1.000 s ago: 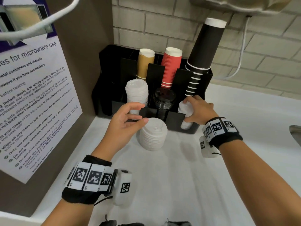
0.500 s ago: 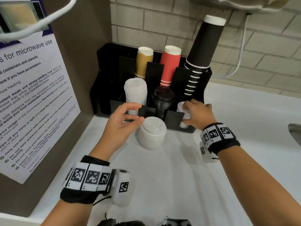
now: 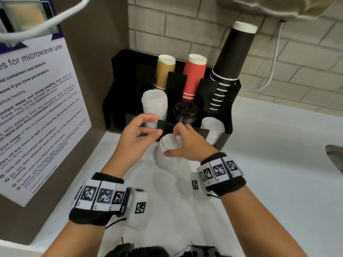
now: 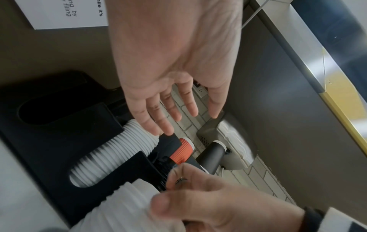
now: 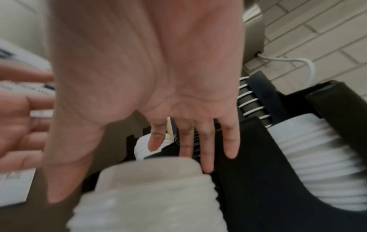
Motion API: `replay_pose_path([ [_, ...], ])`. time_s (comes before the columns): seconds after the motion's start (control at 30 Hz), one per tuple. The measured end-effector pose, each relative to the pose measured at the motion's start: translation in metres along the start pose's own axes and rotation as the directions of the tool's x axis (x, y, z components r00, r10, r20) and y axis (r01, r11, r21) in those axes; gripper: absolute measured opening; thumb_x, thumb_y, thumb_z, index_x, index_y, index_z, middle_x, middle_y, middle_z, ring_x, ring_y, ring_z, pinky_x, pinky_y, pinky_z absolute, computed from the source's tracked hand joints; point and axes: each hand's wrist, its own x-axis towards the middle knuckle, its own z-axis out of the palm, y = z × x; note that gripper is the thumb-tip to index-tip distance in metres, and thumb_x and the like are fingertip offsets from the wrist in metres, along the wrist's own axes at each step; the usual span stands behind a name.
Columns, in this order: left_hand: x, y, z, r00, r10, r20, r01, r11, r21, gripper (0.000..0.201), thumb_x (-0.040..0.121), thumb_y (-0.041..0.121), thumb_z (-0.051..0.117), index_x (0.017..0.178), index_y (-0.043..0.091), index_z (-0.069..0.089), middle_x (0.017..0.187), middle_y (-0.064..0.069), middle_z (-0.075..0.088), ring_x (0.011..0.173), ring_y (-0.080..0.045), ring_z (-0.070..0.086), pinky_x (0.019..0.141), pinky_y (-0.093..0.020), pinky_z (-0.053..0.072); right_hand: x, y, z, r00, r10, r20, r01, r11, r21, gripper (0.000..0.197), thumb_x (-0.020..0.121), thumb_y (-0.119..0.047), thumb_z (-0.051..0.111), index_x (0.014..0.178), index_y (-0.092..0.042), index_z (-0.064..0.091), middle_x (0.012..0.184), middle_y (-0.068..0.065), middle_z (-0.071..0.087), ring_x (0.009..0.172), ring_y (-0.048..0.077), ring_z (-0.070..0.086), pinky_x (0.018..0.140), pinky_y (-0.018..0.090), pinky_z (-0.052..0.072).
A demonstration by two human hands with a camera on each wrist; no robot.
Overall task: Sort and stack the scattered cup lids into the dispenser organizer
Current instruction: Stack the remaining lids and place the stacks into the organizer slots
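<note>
A loose stack of white lids (image 3: 167, 160) stands on the counter in front of the black organizer (image 3: 228, 108). My right hand (image 3: 170, 142) spans its top, thumb on the near side and fingers curled over the far edge. The right wrist view, blurred, shows the same stack (image 5: 149, 196) under the right hand (image 5: 131, 183). My left hand (image 3: 157, 125) hovers just left of the stack, fingers loosely curved, holding nothing. The organizer's front compartments hold white lids (image 3: 154, 104) on the left, black lids (image 3: 185, 110) in the middle and white lids (image 3: 212, 127) on the right.
Brown cups (image 3: 164, 73), red cups (image 3: 194, 76) and a tall black cup stack (image 3: 232, 56) fill the organizer's back row. A microwave notice (image 3: 33, 108) covers the left wall. A metal sink edge (image 3: 336, 156) shows at the right of the white counter (image 3: 259, 182).
My right hand left the white lids in the right compartment and came left and nearer onto the loose stack. The left hand has stayed beside the stack.
</note>
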Motion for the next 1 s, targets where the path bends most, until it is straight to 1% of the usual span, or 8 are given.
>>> replay_pose_path([
  [0.13, -0.002, 0.0, -0.001, 1.0, -0.006, -0.004, 0.006, 1.0, 0.009, 0.03, 0.089, 0.008, 0.067, 0.11, 0.028, 0.061, 0.118, 0.006, 0.06, 0.09, -0.001, 0.065, 0.079, -0.011, 0.047, 0.006, -0.003, 0.011, 0.999, 0.025, -0.031, -0.025, 1.0, 0.002, 0.063, 0.061, -0.043, 0.084, 0.098, -0.026, 0.035, 0.105, -0.004, 0.039, 0.087, 0.019, 0.048, 0.09, 0.049, 0.045],
  [0.37, -0.003, 0.002, -0.002, 1.0, -0.006, -0.021, 0.007, 1.0, 0.015, 0.029, 0.089, 0.007, 0.067, 0.11, 0.026, 0.061, 0.118, 0.005, 0.06, 0.088, 0.001, 0.063, 0.078, -0.01, 0.047, 0.011, -0.002, 0.016, 1.0, 0.025, -0.006, -0.024, 0.998, 0.051, 0.065, 0.055, -0.034, 0.084, 0.097, -0.026, 0.035, 0.105, 0.0, 0.036, 0.092, 0.028, 0.046, 0.084, 0.05, 0.048],
  [0.53, -0.002, 0.0, -0.001, 1.0, -0.014, -0.019, 0.015, 1.0, 0.018, 0.028, 0.089, 0.009, 0.068, 0.111, 0.025, 0.061, 0.117, 0.006, 0.06, 0.094, -0.009, 0.062, 0.079, -0.011, 0.047, 0.011, 0.006, 0.013, 0.993, -0.036, -0.111, 0.055, 0.983, 0.174, 0.063, 0.055, -0.025, 0.084, 0.098, -0.021, 0.038, 0.105, 0.002, 0.038, 0.089, 0.021, 0.043, 0.071, 0.026, 0.041],
  [0.63, -0.003, -0.001, 0.002, 0.999, -0.038, -0.01, 0.038, 0.999, 0.007, 0.034, 0.084, 0.013, 0.072, 0.111, 0.03, 0.06, 0.119, 0.005, 0.059, 0.101, -0.015, 0.061, 0.08, -0.015, 0.049, 0.005, 0.007, 0.003, 0.967, -0.046, -0.251, 0.123, 0.946, 0.299, 0.059, 0.057, -0.018, 0.085, 0.098, -0.019, 0.041, 0.102, 0.002, 0.042, 0.088, 0.015, 0.041, 0.068, 0.012, 0.034],
  [0.7, -0.004, 0.0, 0.004, 0.996, -0.075, 0.056, 0.075, 0.997, 0.011, 0.055, 0.073, 0.026, 0.079, 0.122, 0.036, 0.054, 0.126, 0.007, 0.056, 0.11, -0.013, 0.059, 0.088, -0.023, 0.05, -0.003, 0.004, -0.003, 0.95, -0.029, -0.31, 0.168, 0.887, 0.431, 0.056, 0.06, -0.021, 0.084, 0.097, -0.024, 0.042, 0.098, -0.002, 0.044, 0.088, 0.011, 0.044, 0.07, 0.012, 0.037],
  [0.8, -0.006, 0.0, 0.01, 0.979, -0.09, 0.182, 0.095, 0.995, -0.015, 0.09, 0.061, 0.032, 0.083, 0.139, 0.041, 0.04, 0.139, 0.009, 0.051, 0.122, -0.01, 0.056, 0.101, -0.03, 0.049, -0.019, -0.008, -0.008, 0.967, -0.028, -0.252, 0.193, 0.729, 0.657, 0.051, 0.058, -0.033, 0.076, 0.097, -0.037, 0.043, 0.097, -0.007, 0.047, 0.085, 0.01, 0.054, 0.068, 0.02, 0.047],
  [0.93, -0.007, 0.003, 0.013, 0.974, -0.077, 0.211, 0.092, 0.994, -0.062, 0.094, 0.059, 0.029, 0.094, 0.136, 0.045, 0.042, 0.139, 0.007, 0.052, 0.12, -0.013, 0.058, 0.102, -0.042, 0.05, -0.031, -0.016, -0.007, 0.98, -0.065, -0.189, 0.19, 0.591, 0.784, 0.056, 0.059, -0.039, 0.073, 0.109, -0.043, 0.048, 0.113, 0.003, 0.057, 0.096, 0.022, 0.063, 0.075, 0.033, 0.053],
  [1.0, -0.007, 0.004, 0.012, 0.973, -0.074, 0.218, 0.093, 0.993, -0.078, 0.093, 0.056, 0.034, 0.089, 0.136, 0.041, 0.043, 0.139, 0.005, 0.053, 0.119, -0.016, 0.059, 0.099, -0.043, 0.052, -0.034, -0.015, -0.008, 0.985, -0.074, -0.157, 0.172, 0.514, 0.84, 0.063, 0.063, -0.037, 0.072, 0.121, -0.037, 0.049, 0.119, 0.011, 0.059, 0.102, 0.025, 0.063, 0.079, 0.035, 0.052],
])
